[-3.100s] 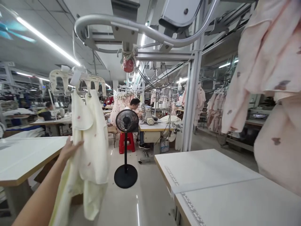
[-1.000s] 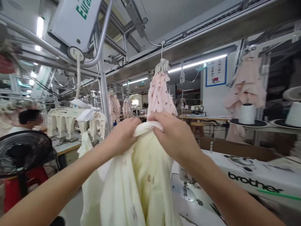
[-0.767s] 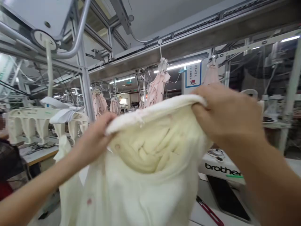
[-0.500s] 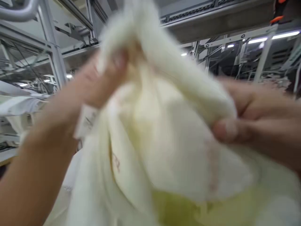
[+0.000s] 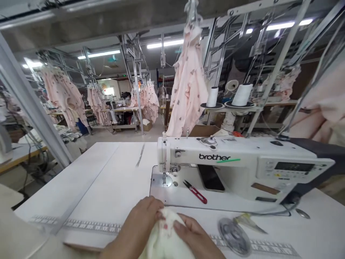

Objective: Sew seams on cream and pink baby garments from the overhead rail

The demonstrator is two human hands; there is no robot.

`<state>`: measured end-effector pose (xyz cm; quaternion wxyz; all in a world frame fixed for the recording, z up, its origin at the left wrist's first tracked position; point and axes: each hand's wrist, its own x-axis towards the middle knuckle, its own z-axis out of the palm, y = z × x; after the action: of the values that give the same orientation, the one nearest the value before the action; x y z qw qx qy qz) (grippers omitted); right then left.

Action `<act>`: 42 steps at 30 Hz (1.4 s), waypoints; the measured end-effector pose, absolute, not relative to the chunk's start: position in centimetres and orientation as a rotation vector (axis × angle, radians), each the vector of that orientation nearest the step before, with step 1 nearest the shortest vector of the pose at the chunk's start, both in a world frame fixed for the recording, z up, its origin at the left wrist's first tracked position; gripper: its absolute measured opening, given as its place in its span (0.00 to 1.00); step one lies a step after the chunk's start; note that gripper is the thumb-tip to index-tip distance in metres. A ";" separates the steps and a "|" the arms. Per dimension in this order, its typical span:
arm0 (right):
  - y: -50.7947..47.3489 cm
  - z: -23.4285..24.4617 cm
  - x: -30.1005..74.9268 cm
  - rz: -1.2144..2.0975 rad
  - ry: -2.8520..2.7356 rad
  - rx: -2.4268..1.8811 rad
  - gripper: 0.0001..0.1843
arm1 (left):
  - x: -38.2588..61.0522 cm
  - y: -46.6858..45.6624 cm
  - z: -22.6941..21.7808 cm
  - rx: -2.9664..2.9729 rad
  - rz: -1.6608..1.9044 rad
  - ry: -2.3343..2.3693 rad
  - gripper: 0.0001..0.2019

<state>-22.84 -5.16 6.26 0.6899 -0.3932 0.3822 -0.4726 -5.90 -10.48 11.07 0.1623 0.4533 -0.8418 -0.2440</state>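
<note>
My left hand [image 5: 141,219] and my right hand [image 5: 194,235] both grip a bunched cream garment [image 5: 164,237] with small red marks, low at the near edge of the white sewing table [image 5: 107,180]. The garment's top sits just in front of the bed of a white Brother sewing machine [image 5: 229,165], a short way from its needle [image 5: 163,177]. Most of the garment hangs out of view below the frame.
Red-handled thread snips [image 5: 195,191] and a dark phone [image 5: 210,177] lie on the machine bed. A round metal disc [image 5: 234,235] rests right of my hands. Two thread cones [image 5: 241,95] stand behind. Pink garments [image 5: 188,82] hang from overhead rails. A metal post [image 5: 32,108] stands left.
I held the cream garment up and stretched it open near my face; now it is lowered and bunched at the table's near edge, facing the sewing machine.
</note>
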 end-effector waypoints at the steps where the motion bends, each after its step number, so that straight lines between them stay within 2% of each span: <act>1: -5.1 6.1 -22.8 -1.094 0.848 -0.848 0.27 | -6.0 -10.2 10.8 1.286 -0.787 -2.353 0.09; 4: -5.1 6.0 -22.9 -1.138 0.850 -0.973 0.22 | -6.1 -9.5 10.3 1.254 -0.984 -2.173 0.08; 7: -5.2 6.9 -23.5 -1.126 0.974 -1.182 0.21 | -6.0 -9.1 10.3 1.231 -1.005 -2.090 0.07; 11: -5.8 9.1 -23.9 -1.219 1.208 -1.471 0.18 | -6.1 -8.8 10.8 1.173 -1.040 -2.048 0.09; 15: -6.4 10.4 -23.5 -1.058 1.117 -1.584 0.09 | -6.3 -8.8 10.6 1.240 -1.014 -1.985 0.05; 18: -6.7 10.5 -23.5 -0.997 1.199 -1.615 0.06 | -6.2 -8.9 10.2 1.289 -0.980 -1.990 0.04; 21: -7.6 10.2 -23.8 -0.915 1.126 -1.509 0.06 | -5.9 -8.8 9.7 1.116 -0.867 -2.130 0.05; 26: -9.9 8.7 -22.9 -0.741 0.845 -0.993 0.10 | -5.5 -8.8 8.6 0.838 -0.480 -2.142 0.12; 29: -9.8 7.7 -21.8 -0.752 0.822 -0.855 0.11 | -5.3 -9.0 8.2 0.735 -0.466 -2.139 0.14; 31: -9.0 7.5 -21.5 -0.808 0.829 -0.798 0.15 | -5.2 -9.1 7.9 0.706 -0.524 -2.123 0.14; 34: -7.5 7.6 -21.5 -0.964 0.948 -0.975 0.21 | -5.4 -8.9 7.5 0.850 -0.577 -1.982 0.11; 39: -6.2 7.8 -21.5 -1.085 1.368 -1.531 0.14 | -6.5 -8.8 7.9 1.193 -0.859 -1.643 0.05; 42: -6.8 7.9 -21.9 -1.137 1.252 -1.567 0.15 | -6.6 -9.6 9.0 1.270 -1.150 -1.657 0.16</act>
<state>-21.85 -6.77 7.86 0.4062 -0.6211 0.4963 -0.4506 -6.56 -9.63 8.98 0.3703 0.4950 -0.6457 -0.4482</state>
